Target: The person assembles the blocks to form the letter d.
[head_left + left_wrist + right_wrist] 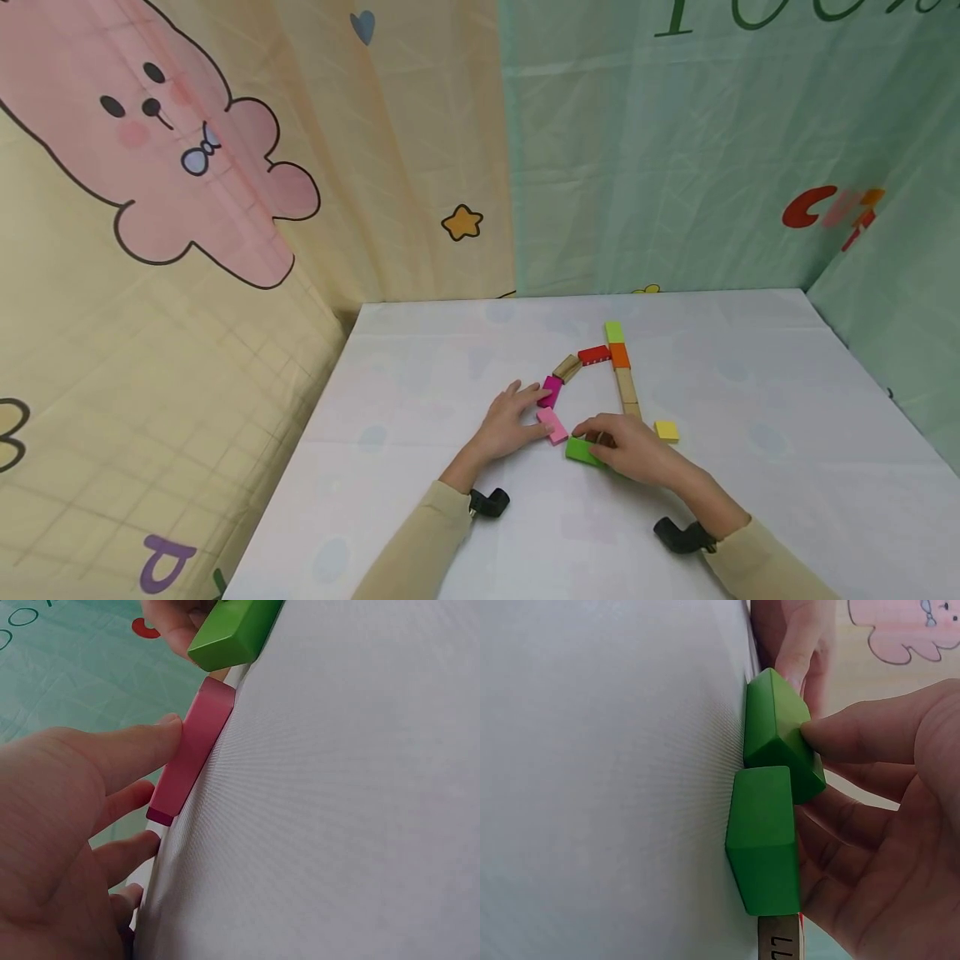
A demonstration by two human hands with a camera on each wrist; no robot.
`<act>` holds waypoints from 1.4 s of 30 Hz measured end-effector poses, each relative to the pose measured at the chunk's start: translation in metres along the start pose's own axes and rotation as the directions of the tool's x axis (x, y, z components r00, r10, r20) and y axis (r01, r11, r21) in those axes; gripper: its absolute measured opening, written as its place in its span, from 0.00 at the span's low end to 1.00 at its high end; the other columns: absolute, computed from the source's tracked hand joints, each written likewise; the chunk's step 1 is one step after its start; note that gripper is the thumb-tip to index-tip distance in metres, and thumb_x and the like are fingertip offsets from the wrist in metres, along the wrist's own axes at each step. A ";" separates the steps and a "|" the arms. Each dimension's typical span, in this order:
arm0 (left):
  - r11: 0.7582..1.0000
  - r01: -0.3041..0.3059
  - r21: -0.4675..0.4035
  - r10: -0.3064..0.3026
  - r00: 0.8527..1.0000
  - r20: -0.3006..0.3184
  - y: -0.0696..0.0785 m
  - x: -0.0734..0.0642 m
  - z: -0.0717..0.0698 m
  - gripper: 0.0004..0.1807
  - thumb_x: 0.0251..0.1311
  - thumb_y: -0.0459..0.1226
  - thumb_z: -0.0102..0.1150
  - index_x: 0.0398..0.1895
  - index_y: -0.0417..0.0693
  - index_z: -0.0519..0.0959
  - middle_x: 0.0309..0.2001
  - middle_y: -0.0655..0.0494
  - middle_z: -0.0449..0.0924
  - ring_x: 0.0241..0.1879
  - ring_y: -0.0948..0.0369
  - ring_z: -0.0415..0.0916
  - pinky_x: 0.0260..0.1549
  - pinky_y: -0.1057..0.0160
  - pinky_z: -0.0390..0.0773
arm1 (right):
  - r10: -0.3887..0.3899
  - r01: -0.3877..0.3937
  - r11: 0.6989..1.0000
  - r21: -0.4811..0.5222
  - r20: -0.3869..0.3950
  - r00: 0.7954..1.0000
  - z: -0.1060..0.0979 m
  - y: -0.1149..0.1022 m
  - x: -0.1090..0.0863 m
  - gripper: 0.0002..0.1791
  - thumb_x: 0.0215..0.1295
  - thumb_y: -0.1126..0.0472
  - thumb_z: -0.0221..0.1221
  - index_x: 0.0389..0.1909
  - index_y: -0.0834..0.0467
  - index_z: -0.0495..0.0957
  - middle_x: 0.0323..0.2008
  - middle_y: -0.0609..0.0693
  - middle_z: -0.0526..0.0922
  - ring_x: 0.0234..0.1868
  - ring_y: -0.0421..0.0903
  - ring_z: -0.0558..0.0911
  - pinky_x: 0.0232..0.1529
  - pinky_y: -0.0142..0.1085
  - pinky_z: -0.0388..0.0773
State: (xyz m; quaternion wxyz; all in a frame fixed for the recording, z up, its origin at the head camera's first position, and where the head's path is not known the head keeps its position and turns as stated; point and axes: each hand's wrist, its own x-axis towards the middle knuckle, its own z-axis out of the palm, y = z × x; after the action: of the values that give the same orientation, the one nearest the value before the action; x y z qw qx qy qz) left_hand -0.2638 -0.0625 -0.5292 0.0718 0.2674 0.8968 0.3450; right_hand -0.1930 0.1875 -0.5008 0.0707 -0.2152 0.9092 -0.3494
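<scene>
With thumb and fingers my right hand (633, 450) pinches a light green block (581, 452) on the white table. Touching that block's near end in the right wrist view is a darker green block (763, 840), mostly hidden by the hand in the head view. My left hand (502, 427) lies with fingers spread; its thumb touches a pink block (552, 426) and its index finger reaches a magenta block (550, 391). A wooden block (567, 367) and a red block (594, 355) carry on the curved row toward an orange block (620, 356).
A lime block (614, 332) tops a straight row with the orange block and wooden blocks (626, 385), partly behind my right hand. A yellow block (666, 431) lies apart on the right. Printed curtains (420, 150) hang behind the white table (765, 467).
</scene>
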 end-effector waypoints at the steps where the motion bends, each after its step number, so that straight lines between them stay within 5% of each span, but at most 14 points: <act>1: 1.000 -0.001 -0.001 0.001 1.000 0.000 0.000 0.000 0.000 0.35 0.64 0.53 0.64 0.73 0.61 0.69 0.75 0.58 0.61 0.78 0.52 0.42 0.73 0.44 0.42 | -0.001 0.001 1.000 -0.004 -0.004 1.000 0.000 0.000 0.000 0.14 0.67 0.66 0.62 0.51 0.49 0.84 0.37 0.39 0.81 0.36 0.41 0.77 0.38 0.33 0.78; 25: 1.000 0.012 0.000 -0.012 1.000 0.004 0.003 0.000 0.000 0.34 0.64 0.52 0.65 0.74 0.61 0.69 0.75 0.59 0.61 0.78 0.52 0.42 0.73 0.42 0.43 | 0.000 -0.004 0.986 -0.166 -0.022 1.000 0.008 -0.005 0.002 0.23 0.57 0.55 0.74 0.55 0.49 0.84 0.38 0.39 0.75 0.38 0.39 0.73 0.39 0.32 0.76; 42: 1.000 -0.010 -0.017 0.010 1.000 0.018 0.002 -0.001 -0.002 0.34 0.65 0.52 0.64 0.73 0.62 0.69 0.76 0.57 0.60 0.78 0.50 0.41 0.72 0.39 0.43 | -0.004 -0.001 0.989 -0.146 -0.036 0.999 0.012 -0.005 0.003 0.22 0.57 0.57 0.74 0.54 0.52 0.84 0.37 0.39 0.74 0.38 0.39 0.73 0.38 0.31 0.76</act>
State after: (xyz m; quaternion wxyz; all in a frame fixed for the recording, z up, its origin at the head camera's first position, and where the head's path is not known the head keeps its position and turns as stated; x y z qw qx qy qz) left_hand -0.2628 -0.0634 -0.5266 0.0803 0.2743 0.8918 0.3508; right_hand -0.1907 0.1756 -0.5066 0.0380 -0.2141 0.9332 -0.2860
